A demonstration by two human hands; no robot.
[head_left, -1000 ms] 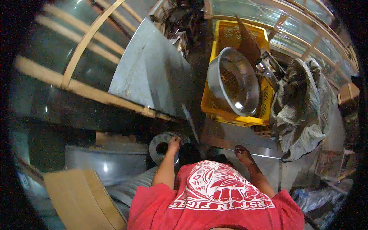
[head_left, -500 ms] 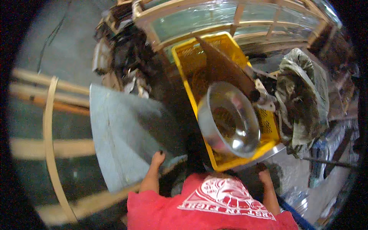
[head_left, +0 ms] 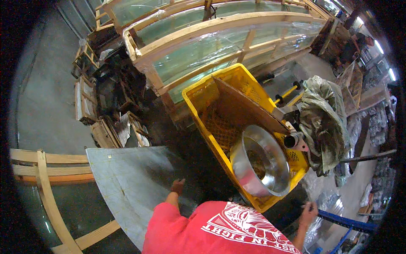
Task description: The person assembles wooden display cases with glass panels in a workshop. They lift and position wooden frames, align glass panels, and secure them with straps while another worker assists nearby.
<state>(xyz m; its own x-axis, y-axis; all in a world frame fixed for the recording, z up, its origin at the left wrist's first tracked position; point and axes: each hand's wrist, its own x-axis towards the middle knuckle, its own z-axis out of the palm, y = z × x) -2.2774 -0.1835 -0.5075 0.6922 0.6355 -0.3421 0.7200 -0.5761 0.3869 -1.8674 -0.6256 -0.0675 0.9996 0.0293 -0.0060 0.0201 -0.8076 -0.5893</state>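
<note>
My left hand (head_left: 178,186) hangs over the grey-blue sheet (head_left: 127,178) at the left, close to its right edge. Its fingers look loosely spread, with nothing in them that I can see. My right hand (head_left: 310,210) is low on the right, near the end of a blue bar (head_left: 347,221). Thumb and fingers are bent but apart, and I see no object in them. Ahead of me stands a yellow plastic crate (head_left: 203,125), tilted in view. It holds a round shiny metal basin (head_left: 243,163) and a brown board (head_left: 249,106) standing on edge.
Wood-framed glass panels (head_left: 198,55) in clear wrap stand beyond the crate. A crumpled greenish sack (head_left: 323,122) is right of it, beside a pale pipe-like fitting (head_left: 298,142). Wooden rails (head_left: 50,199) lie at the left, and dark clutter (head_left: 122,91) fills the far left.
The view has tilted up, showing more of the glass panels and the floor at the left. My right hand has moved outward to the right, toward the blue bar.
</note>
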